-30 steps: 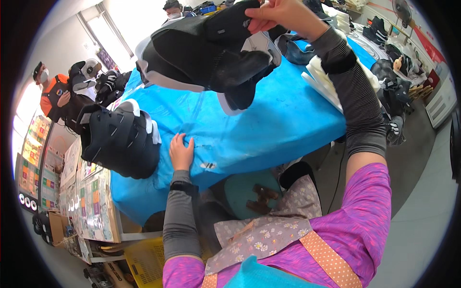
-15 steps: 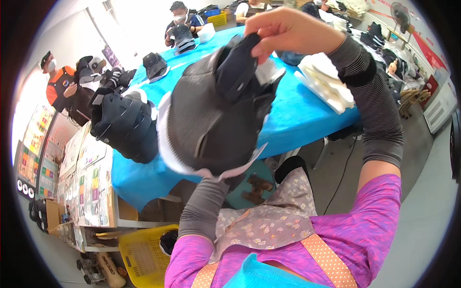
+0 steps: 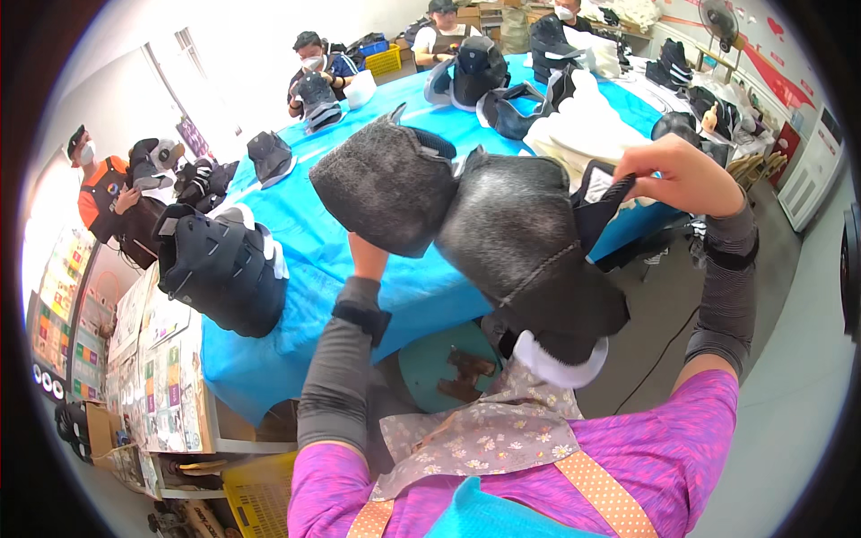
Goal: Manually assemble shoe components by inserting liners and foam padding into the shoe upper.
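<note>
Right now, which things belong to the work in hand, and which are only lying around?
Likely work:
dark shoe pieces, one flap pinched by the right hand
black shoe stack at left

Apparently just around:
yellow basket
cardboard box
fan

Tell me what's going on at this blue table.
Someone is handling black pieces that look like shoe uppers. The right hand pinches the dark tab of one black upper, holding it up at the near edge of the blue-covered table. The left hand is mostly hidden behind another dark upper, so its grip can't be made out. A stack of nested black uppers stands to the left, and a masked co-worker is across the table.
</note>
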`<state>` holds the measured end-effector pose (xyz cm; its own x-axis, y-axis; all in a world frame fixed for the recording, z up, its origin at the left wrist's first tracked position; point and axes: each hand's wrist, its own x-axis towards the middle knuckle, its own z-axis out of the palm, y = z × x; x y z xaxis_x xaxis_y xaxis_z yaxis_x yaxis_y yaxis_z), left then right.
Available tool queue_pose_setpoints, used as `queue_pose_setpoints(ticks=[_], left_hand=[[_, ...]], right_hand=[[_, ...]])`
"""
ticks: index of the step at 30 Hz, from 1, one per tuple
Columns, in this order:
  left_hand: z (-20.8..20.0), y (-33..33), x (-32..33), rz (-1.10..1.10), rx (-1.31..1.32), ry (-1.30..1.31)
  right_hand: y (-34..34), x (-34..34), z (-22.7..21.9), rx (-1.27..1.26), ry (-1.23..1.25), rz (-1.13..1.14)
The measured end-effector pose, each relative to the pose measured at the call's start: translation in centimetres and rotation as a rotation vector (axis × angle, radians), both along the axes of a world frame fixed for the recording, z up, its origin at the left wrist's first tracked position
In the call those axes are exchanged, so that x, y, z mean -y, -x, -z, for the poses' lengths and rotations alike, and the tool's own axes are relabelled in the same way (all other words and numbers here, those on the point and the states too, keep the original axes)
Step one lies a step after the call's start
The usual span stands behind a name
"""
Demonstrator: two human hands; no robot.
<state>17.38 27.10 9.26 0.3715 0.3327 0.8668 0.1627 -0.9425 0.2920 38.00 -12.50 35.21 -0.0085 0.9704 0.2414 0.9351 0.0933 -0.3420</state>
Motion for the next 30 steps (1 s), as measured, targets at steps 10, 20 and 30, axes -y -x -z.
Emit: queue_pose_setpoints(ticks=[10,20,30], left_hand=[[-6.9,-7.7,-4.1,-0.066,-0.139,-0.426],[-6.9,-4.3,-8.6,-0.215,-0.144,0.056],[-9.3,-9.3,-6.8,0.452,0.356,1.177]], right_hand=[[0.0,5.5,0.2,0.151,-0.027,0.140],[1.3,23.3,2.7,-0.113,-0.411,0.844],[0.2,13.9,3.4,-0.036,-0.117,0.626]])
